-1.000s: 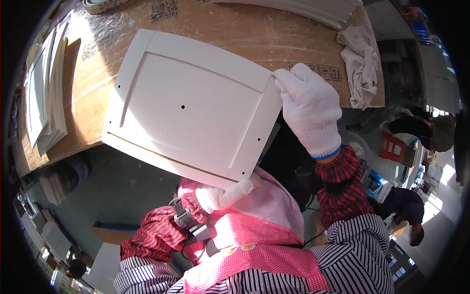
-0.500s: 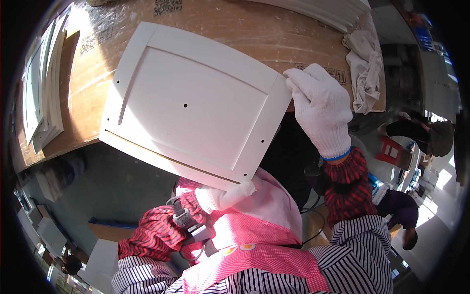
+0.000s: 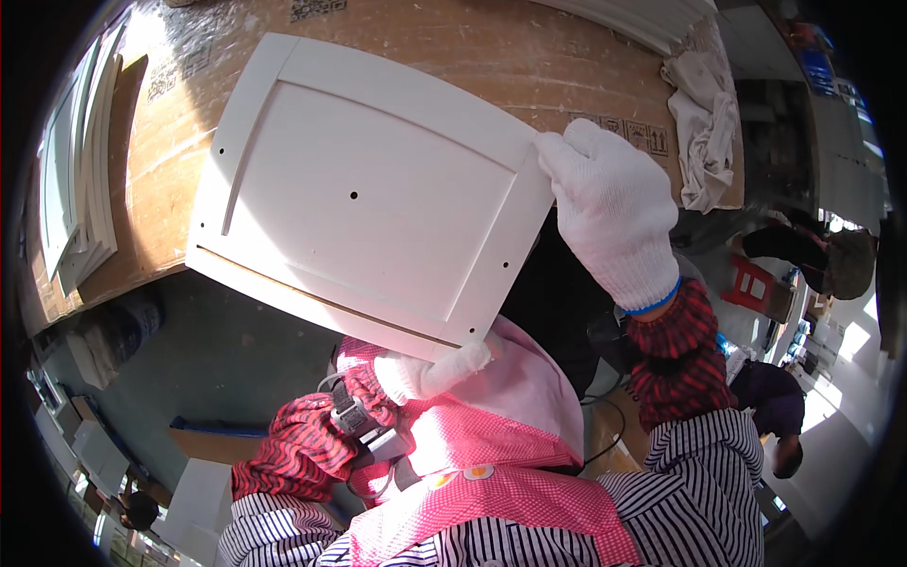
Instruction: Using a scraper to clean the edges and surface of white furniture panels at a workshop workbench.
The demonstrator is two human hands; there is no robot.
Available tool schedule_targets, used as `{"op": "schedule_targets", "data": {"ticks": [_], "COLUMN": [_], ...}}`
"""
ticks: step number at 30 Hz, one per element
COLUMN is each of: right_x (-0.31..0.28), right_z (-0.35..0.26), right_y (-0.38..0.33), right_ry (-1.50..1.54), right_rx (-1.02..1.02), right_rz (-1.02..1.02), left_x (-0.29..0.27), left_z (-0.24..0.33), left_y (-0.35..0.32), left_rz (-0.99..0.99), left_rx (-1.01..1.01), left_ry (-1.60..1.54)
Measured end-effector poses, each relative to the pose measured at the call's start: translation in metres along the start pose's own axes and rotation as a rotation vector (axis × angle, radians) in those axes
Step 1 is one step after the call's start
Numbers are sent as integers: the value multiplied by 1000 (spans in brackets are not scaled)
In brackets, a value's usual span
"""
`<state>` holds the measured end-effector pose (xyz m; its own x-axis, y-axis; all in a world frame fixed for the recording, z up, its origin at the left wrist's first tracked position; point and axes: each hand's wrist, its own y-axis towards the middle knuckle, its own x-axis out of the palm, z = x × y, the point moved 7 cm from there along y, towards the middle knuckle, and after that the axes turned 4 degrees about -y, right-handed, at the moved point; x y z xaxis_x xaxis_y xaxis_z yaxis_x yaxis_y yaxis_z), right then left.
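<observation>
A white panel (image 3: pixel 378 208) with a recessed middle, several small dark holes and a groove along its near edge is held tilted at the front of the worktable. My left hand (image 3: pixel 435 372), in a white knit glove, grips its near edge from below; part of its fingers is hidden behind the panel. At the far right corner my right hand (image 3: pixel 614 213), gloved too, is closed with thumb and fingertips pinching the panel's edge. Sunlight falls across the panel's left part.
The panel overlaps the cardboard-covered worktable (image 3: pixel 472 66). Flat white boards (image 3: pixel 80 180) lean at the left, more white pieces (image 3: pixel 633 19) lie at the back, and a crumpled cloth (image 3: pixel 704 132) is at the right. Another person (image 3: pixel 770 402) and a red stool (image 3: pixel 746 283) are farther right.
The panel has shifted slightly left and away from me, still in both hands. My right hand has moved a little left with its corner; my left hand barely moved.
</observation>
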<state>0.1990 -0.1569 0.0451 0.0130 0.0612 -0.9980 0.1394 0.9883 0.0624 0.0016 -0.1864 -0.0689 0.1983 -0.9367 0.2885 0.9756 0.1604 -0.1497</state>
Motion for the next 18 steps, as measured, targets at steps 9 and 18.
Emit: {"op": "schedule_targets", "data": {"ticks": [9, 18], "right_x": [8, 5], "right_z": [-17, 6], "right_y": [-22, -10], "right_ry": [-8, 67], "right_rx": [22, 64], "right_rz": [23, 122], "left_x": [1, 5], "left_z": [-3, -9], "left_y": [-4, -6], "left_rz": [-11, -7], "left_rx": [-1, -85], "left_ry": [-45, -138]}}
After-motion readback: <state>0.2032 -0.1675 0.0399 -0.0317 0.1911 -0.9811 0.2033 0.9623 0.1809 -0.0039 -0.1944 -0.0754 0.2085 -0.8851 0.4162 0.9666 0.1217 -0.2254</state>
